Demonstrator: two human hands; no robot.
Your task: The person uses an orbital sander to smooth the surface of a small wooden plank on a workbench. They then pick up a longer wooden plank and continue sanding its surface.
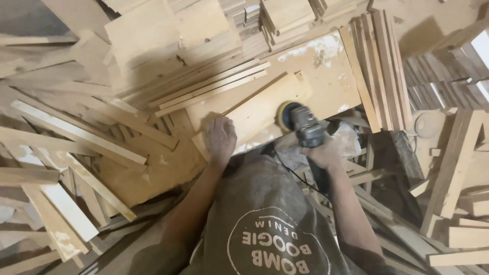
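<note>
Right hand (pixel 322 153) gripping sander (pixel 300 122), left hand (pixel 220 137) pressing plank (pixel 257 109), workbench (pixel 331 76), offcuts (pixel 66 137)

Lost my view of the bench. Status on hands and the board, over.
Left hand flat on the wooden board. Right hand closed on the sander, yellow disc against the board. Loose strips lie beside.

At the bottom centre of the frame the person wears a dusty grey-brown T-shirt (pixel 265 224) with a round white printed emblem of lettering. Both forearms are bare, no sleeves or gloves, and fine sawdust coats cloth and arms alike.
</note>
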